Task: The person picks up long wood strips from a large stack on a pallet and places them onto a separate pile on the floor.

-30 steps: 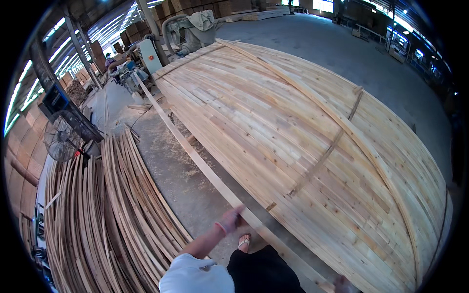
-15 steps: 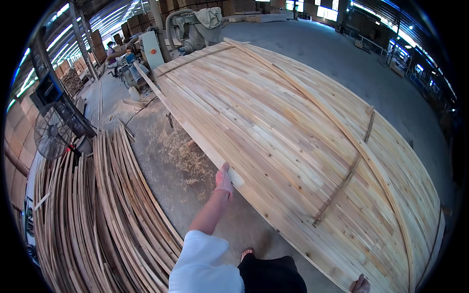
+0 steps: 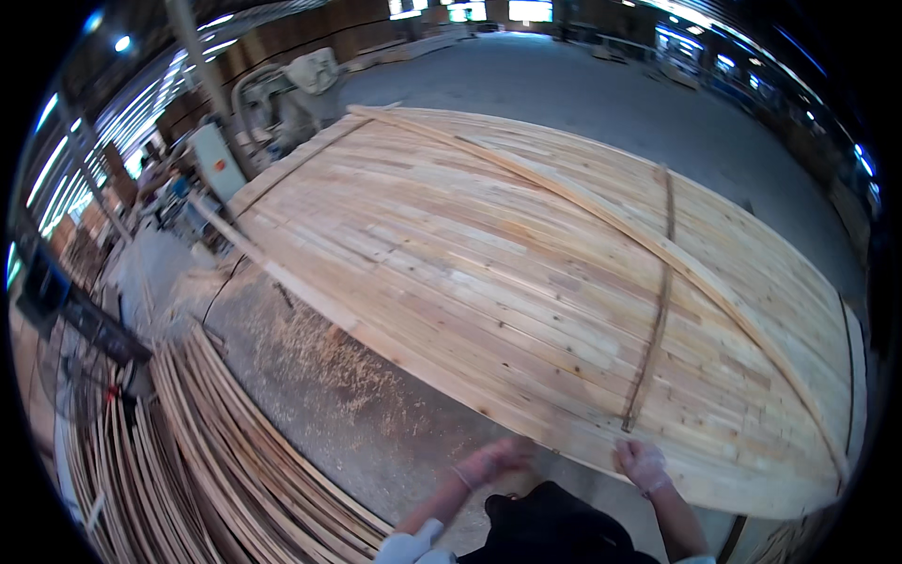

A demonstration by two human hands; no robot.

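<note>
A wide layer of pale wooden strips [image 3: 451, 273] lies side by side in a large flat stack in front of me. My left hand [image 3: 498, 458], smeared by motion, is off the near edge of the stack, and its fingers cannot be made out. Over the near edge my right hand [image 3: 642, 465] is closed, fingers curled, close to the near end of a thin dark crosswise stick [image 3: 663, 310]. Whatever it may hold is hidden. A long pale batten [image 3: 601, 214] runs diagonally over the strips and crosses that stick.
Long loose strips [image 3: 235, 432] are piled on the floor at left. Sawdust [image 3: 329, 367] covers the floor beside the stack. A machine with a pale cabinet [image 3: 218, 162] stands at the far left, near a person [image 3: 150, 174]. Grey floor [image 3: 564, 80] extends beyond the stack.
My left hand has left the long edge strip and drawn back toward me. The right hand has come inward along the near edge. My view has turned to the right.
</note>
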